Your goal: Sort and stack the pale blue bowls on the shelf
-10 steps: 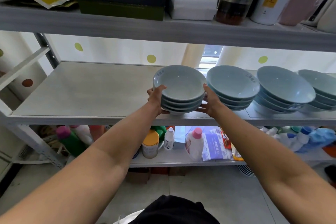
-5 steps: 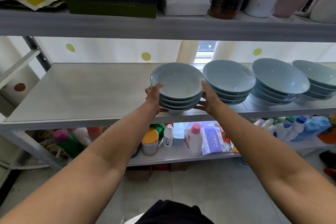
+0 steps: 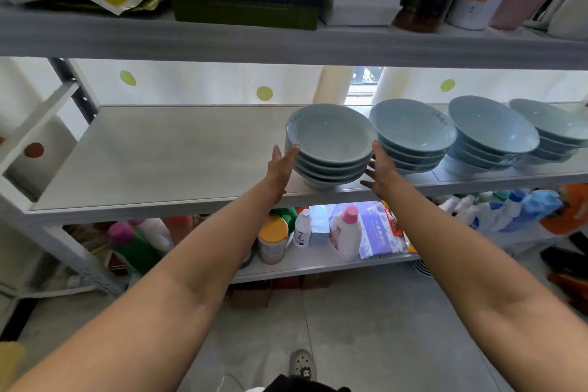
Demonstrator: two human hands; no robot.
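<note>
A stack of several pale blue bowls stands on the grey middle shelf, near its front edge. My left hand lies against the stack's left side with straight fingers. On the stack's right side, my right hand has its fingers spread and its thumb up against the bowls. To the right stand three more stacks of the same bowls: a second stack right beside the first, a third stack and a fourth stack at the frame's edge.
The top shelf overhangs the bowls and carries boxes, tissue packs and bottles. The lower shelf holds detergent bottles and a yellow-lidded can. A slanted metal brace stands at the far left.
The stack, gripped between both hands before, now rests on the shelf. Both hands have straightened their fingers and loosened off its sides.
</note>
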